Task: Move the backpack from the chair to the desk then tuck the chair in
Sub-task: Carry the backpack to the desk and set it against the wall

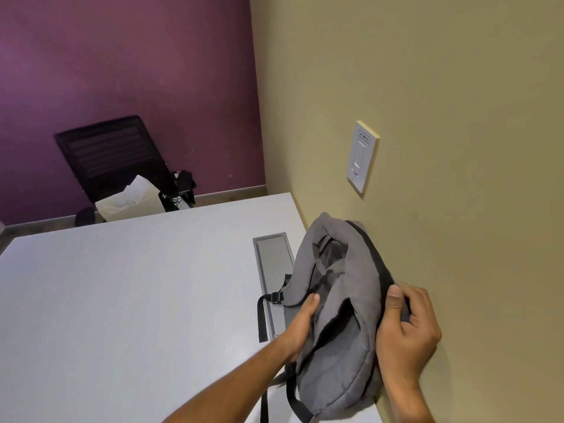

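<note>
A grey backpack (338, 306) lies on the white desk (137, 300) at its right side, leaning against the beige wall, its back panel and padded straps facing up. My left hand (300, 328) grips the bag's left side, fingers tucked under the fabric. My right hand (407, 328) pinches the bag's right edge by the black zipper seam, thumb on top. Black webbing straps hang off the bag's near and left sides. A black mesh-back chair (113, 157) stands beyond the desk's far edge, against the purple wall. The chair I took the bag from is out of view.
A grey cable hatch (270, 261) is set into the desk, partly under the bag. A white box with paper (131, 199) and dark items (183, 184) sit by the far chair. A wall switch plate (361, 157) is above the bag.
</note>
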